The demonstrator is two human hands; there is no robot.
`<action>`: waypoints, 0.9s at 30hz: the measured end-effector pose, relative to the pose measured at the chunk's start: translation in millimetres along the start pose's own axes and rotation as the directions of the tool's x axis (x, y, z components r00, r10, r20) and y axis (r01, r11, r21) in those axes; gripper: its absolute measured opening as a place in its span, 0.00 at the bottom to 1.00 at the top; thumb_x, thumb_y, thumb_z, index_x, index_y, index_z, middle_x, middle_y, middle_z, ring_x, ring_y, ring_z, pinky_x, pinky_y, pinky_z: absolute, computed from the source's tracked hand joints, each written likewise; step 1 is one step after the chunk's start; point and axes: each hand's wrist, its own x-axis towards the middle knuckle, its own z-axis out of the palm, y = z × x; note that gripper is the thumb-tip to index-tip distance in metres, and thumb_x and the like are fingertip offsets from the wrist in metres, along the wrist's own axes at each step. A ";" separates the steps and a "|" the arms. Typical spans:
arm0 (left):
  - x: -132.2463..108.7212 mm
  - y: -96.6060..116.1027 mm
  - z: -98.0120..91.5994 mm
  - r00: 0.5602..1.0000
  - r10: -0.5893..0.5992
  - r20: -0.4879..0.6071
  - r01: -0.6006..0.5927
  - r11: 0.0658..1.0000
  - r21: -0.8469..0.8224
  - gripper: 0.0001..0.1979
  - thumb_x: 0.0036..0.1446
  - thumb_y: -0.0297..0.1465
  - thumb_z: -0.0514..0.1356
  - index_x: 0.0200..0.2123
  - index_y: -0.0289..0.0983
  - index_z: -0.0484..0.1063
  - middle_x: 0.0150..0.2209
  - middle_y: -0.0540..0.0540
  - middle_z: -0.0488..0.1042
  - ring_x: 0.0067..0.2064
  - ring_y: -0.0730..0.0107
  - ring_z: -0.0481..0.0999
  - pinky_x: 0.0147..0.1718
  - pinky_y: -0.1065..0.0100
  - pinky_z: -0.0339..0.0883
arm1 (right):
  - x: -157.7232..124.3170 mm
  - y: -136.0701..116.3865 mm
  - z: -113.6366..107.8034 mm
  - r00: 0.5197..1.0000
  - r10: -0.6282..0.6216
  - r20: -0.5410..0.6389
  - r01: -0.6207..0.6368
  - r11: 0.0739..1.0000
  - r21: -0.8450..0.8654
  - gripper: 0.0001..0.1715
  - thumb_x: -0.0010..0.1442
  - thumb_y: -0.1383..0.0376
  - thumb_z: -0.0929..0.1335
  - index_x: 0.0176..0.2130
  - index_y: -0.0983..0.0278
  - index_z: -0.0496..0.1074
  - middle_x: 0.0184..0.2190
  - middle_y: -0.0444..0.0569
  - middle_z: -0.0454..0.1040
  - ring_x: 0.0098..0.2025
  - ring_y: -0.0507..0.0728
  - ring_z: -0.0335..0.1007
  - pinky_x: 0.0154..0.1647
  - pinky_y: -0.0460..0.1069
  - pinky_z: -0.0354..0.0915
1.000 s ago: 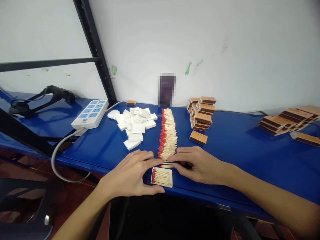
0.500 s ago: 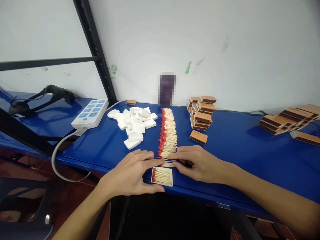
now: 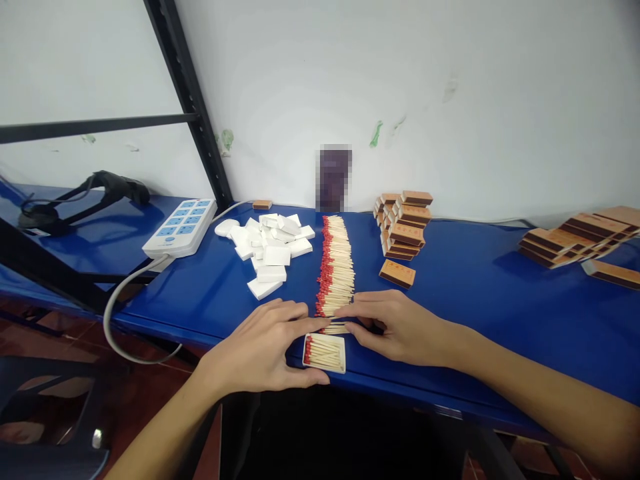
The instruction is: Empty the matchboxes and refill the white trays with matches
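A small white matchbox tray [image 3: 342, 353] filled with red-headed matches lies near the table's front edge. My left hand [image 3: 265, 343] curves around its left side, the thumb by its near edge and the index finger stretched out over the heads of a few loose matches [image 3: 337, 329]. My right hand [image 3: 395, 327] has its index finger and thumb closed around the stick ends of those same matches. Just beyond, a long row of matches [image 3: 337, 267] runs back toward the wall, all heads to the left. My right index fingertip reaches the row's near end.
White box trays [image 3: 277, 256] lie heaped left of the row. Matchbox sleeves [image 3: 407, 233] are stacked to the right, one single sleeve [image 3: 397, 273] in front. Another stack [image 3: 570, 240] stands far right. A power strip [image 3: 183, 227] with its cable sits left, beside a black shelf post [image 3: 195, 100].
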 end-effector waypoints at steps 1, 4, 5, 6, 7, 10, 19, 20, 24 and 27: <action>0.2 0.0 0.2 1.000 -0.001 0.003 0.001 1.000 0.002 0.35 0.52 0.53 0.64 0.58 0.41 0.69 0.44 0.44 0.72 0.46 0.58 0.73 0.49 0.58 0.65 | -0.2 0.0 0.1 1.000 0.000 0.000 0.000 1.000 0.000 0.16 0.63 0.69 0.64 0.48 0.65 0.77 0.27 0.45 0.73 0.25 0.50 0.65 0.29 0.45 0.60; 0.7 -0.1 0.8 1.000 -0.014 0.011 0.014 1.000 0.003 0.35 0.52 0.53 0.64 0.58 0.41 0.69 0.45 0.43 0.72 0.48 0.56 0.73 0.51 0.56 0.65 | -0.5 -0.1 0.5 1.000 0.003 -0.005 -0.003 1.000 0.008 0.17 0.63 0.71 0.63 0.48 0.66 0.77 0.27 0.45 0.73 0.25 0.50 0.65 0.28 0.45 0.60; 0.8 -0.1 0.9 1.000 -0.019 0.012 0.019 1.000 0.003 0.35 0.51 0.53 0.64 0.58 0.41 0.69 0.46 0.43 0.72 0.48 0.55 0.73 0.51 0.56 0.65 | -0.4 -0.1 0.6 1.000 0.003 -0.008 -0.003 1.000 0.009 0.17 0.63 0.71 0.63 0.48 0.66 0.77 0.27 0.45 0.73 0.25 0.50 0.65 0.28 0.45 0.60; 0.8 -0.1 1.0 1.000 -0.025 0.012 0.025 1.000 0.001 0.35 0.51 0.53 0.64 0.58 0.41 0.69 0.46 0.43 0.72 0.49 0.55 0.73 0.51 0.55 0.65 | -0.3 -0.1 0.7 1.000 0.004 -0.012 -0.004 1.000 0.009 0.17 0.63 0.71 0.63 0.47 0.66 0.77 0.27 0.46 0.73 0.25 0.50 0.65 0.28 0.45 0.60; 0.8 -0.1 1.0 1.000 -0.029 0.013 0.029 1.000 -0.002 0.35 0.51 0.53 0.64 0.58 0.41 0.69 0.47 0.42 0.72 0.49 0.54 0.73 0.52 0.55 0.65 | -0.2 0.0 0.8 1.000 0.005 -0.012 -0.005 1.000 0.010 0.17 0.63 0.71 0.63 0.47 0.66 0.77 0.27 0.46 0.73 0.26 0.50 0.65 0.28 0.45 0.60; 0.6 -0.2 0.5 0.999 -0.030 0.014 0.030 0.999 -0.018 0.36 0.51 0.53 0.64 0.59 0.42 0.68 0.49 0.42 0.72 0.51 0.53 0.73 0.53 0.54 0.64 | 0.6 0.2 0.9 1.000 0.006 -0.008 -0.006 1.000 0.012 0.17 0.63 0.71 0.63 0.47 0.64 0.77 0.28 0.45 0.74 0.26 0.50 0.65 0.28 0.45 0.60; -0.3 -1.6 2.2 1.000 -0.028 0.003 0.028 1.000 -0.007 0.38 0.50 0.55 0.63 0.60 0.42 0.67 0.53 0.41 0.71 0.55 0.50 0.70 0.55 0.52 0.62 | 1.1 0.3 1.2 1.000 0.005 -0.017 -0.004 1.000 0.028 0.18 0.63 0.71 0.63 0.49 0.65 0.76 0.28 0.46 0.74 0.27 0.50 0.67 0.29 0.45 0.61; -0.2 -1.6 2.3 1.000 -0.029 0.004 0.029 1.000 -0.006 0.38 0.51 0.55 0.63 0.60 0.42 0.67 0.53 0.41 0.71 0.55 0.50 0.70 0.55 0.52 0.62 | 1.0 0.2 1.1 1.000 0.002 -0.016 -0.002 1.000 0.030 0.18 0.63 0.71 0.63 0.49 0.65 0.76 0.28 0.46 0.74 0.27 0.50 0.67 0.29 0.45 0.61; 0.7 -0.8 0.6 1.000 -0.023 0.017 0.024 0.999 -0.023 0.35 0.51 0.54 0.63 0.58 0.43 0.69 0.49 0.43 0.72 0.51 0.53 0.73 0.53 0.54 0.64 | 0.8 -0.2 0.4 1.000 0.001 -0.013 -0.001 1.000 0.018 0.17 0.63 0.71 0.63 0.48 0.66 0.77 0.28 0.46 0.74 0.25 0.50 0.65 0.28 0.45 0.61; 0.7 -0.2 -0.7 1.000 -0.018 0.019 0.019 0.999 -0.042 0.33 0.51 0.53 0.64 0.57 0.43 0.70 0.46 0.44 0.73 0.49 0.56 0.74 0.51 0.56 0.65 | 1.0 -0.3 -0.4 1.000 0.005 -0.006 -0.005 1.000 0.014 0.17 0.63 0.71 0.63 0.48 0.65 0.77 0.28 0.46 0.74 0.25 0.49 0.65 0.28 0.45 0.60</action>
